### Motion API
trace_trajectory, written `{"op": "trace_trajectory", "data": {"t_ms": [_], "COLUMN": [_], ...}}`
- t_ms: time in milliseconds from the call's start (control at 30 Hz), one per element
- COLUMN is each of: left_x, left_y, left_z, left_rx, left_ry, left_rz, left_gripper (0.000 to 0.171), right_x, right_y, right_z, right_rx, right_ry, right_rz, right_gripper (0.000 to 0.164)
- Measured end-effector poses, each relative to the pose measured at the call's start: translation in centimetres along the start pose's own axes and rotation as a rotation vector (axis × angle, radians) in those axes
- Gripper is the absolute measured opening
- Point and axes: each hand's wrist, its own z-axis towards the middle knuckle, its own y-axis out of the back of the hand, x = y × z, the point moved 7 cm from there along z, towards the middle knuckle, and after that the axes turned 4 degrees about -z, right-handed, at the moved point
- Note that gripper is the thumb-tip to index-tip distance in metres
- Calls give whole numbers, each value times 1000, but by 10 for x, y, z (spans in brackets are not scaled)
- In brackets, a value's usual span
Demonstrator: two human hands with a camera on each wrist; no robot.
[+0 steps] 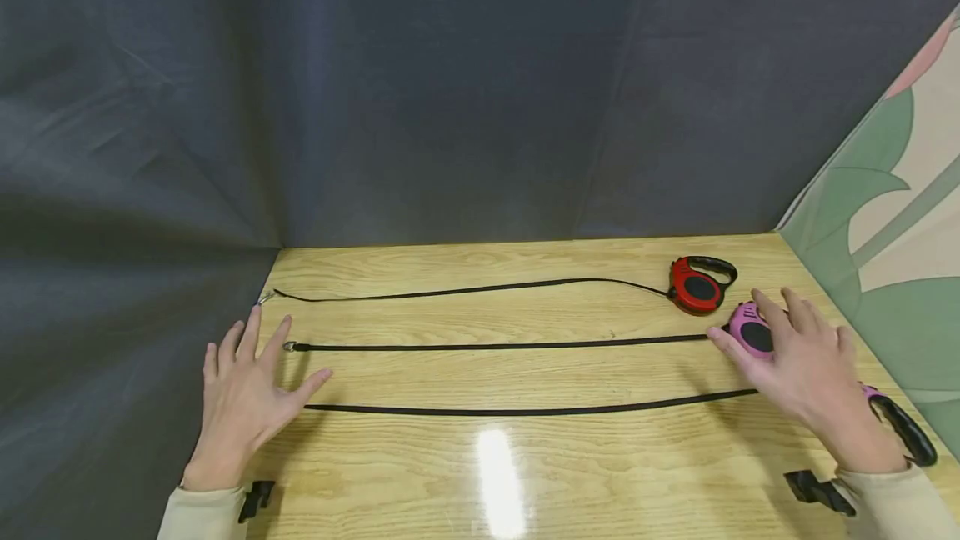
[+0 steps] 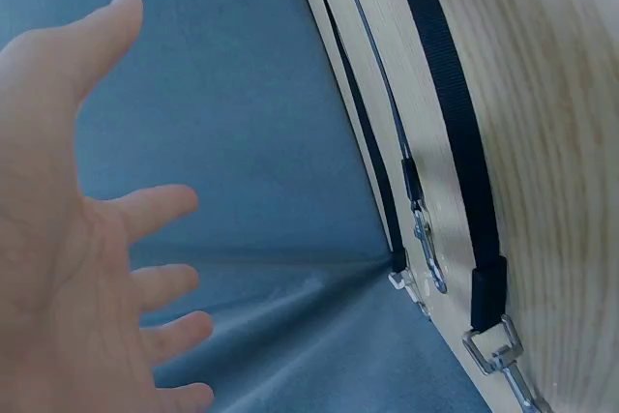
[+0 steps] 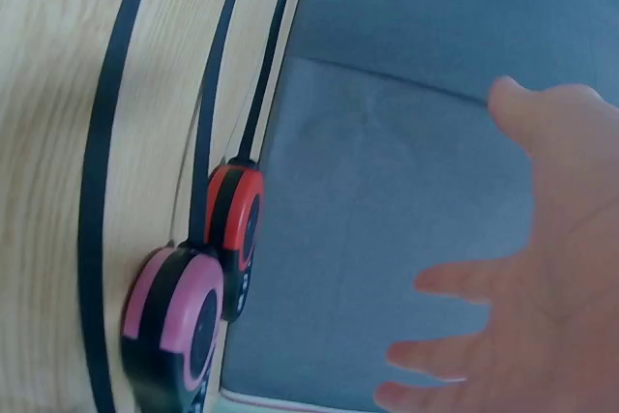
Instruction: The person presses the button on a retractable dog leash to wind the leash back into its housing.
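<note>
Three retractable dog leashes lie on the table with their black straps pulled out leftward: a red leash (image 1: 697, 284) at the back, a pink leash (image 1: 742, 327) in the middle and another leash with a black handle (image 1: 907, 430) at the front, mostly hidden by my right arm. My right hand (image 1: 806, 365) hovers over the pink leash with spread fingers, holding nothing. Over the strap ends, my left hand (image 1: 243, 398) is spread too and grips nothing. In the left wrist view, metal clips end the straps, the nearest clip (image 2: 498, 360) lying on the wood.
A dark grey cloth (image 1: 465, 107) hangs behind the wooden table (image 1: 390, 473) and along its left side. Floral fabric (image 1: 885, 232) borders the right edge. The front strap (image 1: 487, 412) runs roughly parallel to the middle strap (image 1: 480, 347).
</note>
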Motion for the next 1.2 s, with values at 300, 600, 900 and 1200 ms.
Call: {"op": "trace_trajectory", "data": {"t_ms": [300, 600, 900, 1200], "left_x": [7, 18, 32, 45], "left_y": [0, -4, -10, -13], "left_z": [-5, -11, -18, -27], "left_rx": [-23, -7, 48, 115], "left_ry": [26, 105, 196, 246], "left_rz": [-43, -75, -91, -87], "left_gripper": [91, 85, 89, 76], "right_x": [-18, -41, -73, -103], "right_y": [5, 1, -1, -14], "right_z": [1, -5, -13, -18], "right_rx": [-61, -8, -65, 35], "right_ry": [-16, -163, -285, -344], "right_rz": [163, 218, 186, 239], "right_gripper": [81, 86, 72, 73]}}
